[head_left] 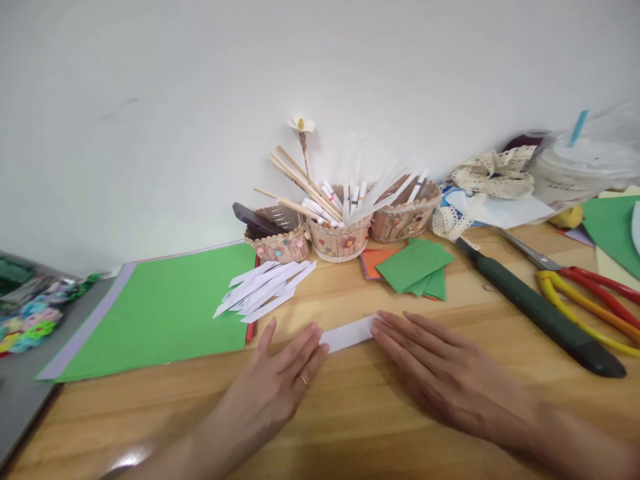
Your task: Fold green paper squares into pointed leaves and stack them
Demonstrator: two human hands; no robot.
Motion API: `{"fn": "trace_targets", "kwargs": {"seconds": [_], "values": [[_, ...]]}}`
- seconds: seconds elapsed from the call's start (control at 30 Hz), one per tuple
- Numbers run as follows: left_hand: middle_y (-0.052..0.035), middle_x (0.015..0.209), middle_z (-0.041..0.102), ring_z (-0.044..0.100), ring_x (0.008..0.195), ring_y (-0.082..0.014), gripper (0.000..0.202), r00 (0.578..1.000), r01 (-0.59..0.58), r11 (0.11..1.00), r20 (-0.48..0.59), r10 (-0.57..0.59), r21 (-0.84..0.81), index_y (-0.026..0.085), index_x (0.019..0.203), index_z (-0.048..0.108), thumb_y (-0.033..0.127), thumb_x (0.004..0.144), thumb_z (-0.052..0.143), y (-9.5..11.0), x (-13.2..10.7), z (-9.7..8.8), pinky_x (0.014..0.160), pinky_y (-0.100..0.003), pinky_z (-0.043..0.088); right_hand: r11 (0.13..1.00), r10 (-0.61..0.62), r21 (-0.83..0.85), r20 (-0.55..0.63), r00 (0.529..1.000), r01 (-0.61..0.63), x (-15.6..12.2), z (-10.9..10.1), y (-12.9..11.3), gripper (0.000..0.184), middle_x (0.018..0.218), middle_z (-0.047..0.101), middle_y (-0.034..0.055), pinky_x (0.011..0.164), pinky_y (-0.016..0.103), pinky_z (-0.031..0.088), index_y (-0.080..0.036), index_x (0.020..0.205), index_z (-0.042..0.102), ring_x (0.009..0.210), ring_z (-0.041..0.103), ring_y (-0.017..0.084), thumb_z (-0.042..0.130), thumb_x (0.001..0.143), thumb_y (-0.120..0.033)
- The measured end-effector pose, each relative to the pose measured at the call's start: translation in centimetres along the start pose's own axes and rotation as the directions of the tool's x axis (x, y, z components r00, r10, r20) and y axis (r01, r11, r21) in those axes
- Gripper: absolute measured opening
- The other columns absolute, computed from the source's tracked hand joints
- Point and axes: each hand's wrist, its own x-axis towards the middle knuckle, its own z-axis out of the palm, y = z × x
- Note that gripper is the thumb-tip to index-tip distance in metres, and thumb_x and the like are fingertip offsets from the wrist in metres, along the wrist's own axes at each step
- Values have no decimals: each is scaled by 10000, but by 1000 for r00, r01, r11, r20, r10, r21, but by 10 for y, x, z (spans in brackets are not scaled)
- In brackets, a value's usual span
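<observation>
Pale plaster wall (150,100) backs a varnished wooden table (350,427) with warm grain and a slight sheen, and near its front edge lies a small white paper strip (347,333), flat, oblong and matte. The left hand (285,373), with a thin ring (303,381) on one finger, lies palm down with its fingers stretched out and their tips on the strip's left end; the right hand (440,373) lies just as flat and spread on the right end. Neither grips anything; they only press. By the look of it the step in hand is flattening or creasing the strip, and a further fold would call for both ends held square and a fingertip run firmly along the edge. Just behind, a loose heap of folded white slips (265,288), narrow and pointed, rests partly on a smooth green sheet (165,313) over a lilac one (85,327). Against the wall stand three little baskets (340,241) built of wooden sticks and trimmed with small flowers, holding sticks and paper rolls. Near them lie green paper squares (415,265) on orange paper (374,260), then a dark utility knife (535,310), scissors (590,293) with red and yellow handles, cream lace (493,172) and a clear plastic cup (575,170)
</observation>
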Motion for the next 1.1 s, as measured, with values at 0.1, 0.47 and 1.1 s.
{"fn": "trace_targets", "kwargs": {"seconds": [0.1, 0.47, 1.1], "values": [[-88, 1309, 534, 201, 1363, -211, 386, 1000, -19, 1000, -9, 19, -1, 138, 1233, 544, 183, 973, 261, -1, 0, -1, 1085, -553, -69, 987, -36, 156, 72, 997, 25, 13, 0, -11, 444, 1273, 540, 186, 990, 353, 440, 1, 1280, 451, 1226, 463, 220, 340, 858, -81], [-60, 1307, 537, 199, 1366, -232, 368, 999, 25, 1000, -33, -26, -11, 171, 1230, 548, 201, 975, 285, 0, -3, 1, 1090, -537, -16, 986, 72, 143, 139, 988, -92, -1, -4, 2, 418, 1181, 603, 208, 886, 315, 511, 1, 1263, 461, 1110, 569, 223, 308, 883, -82], [-65, 1105, 659, 484, 1158, -208, 295, 942, 147, 961, -263, -208, -234, 141, 1159, 578, 118, 935, 388, -3, 0, -4, 1051, -406, 278, 973, 219, 88, -73, 973, -212, -21, 0, 8, 374, 1095, 653, 126, 846, 352, 521, -100, 1235, 478, 990, 614, 200, 434, 863, -94]]}}
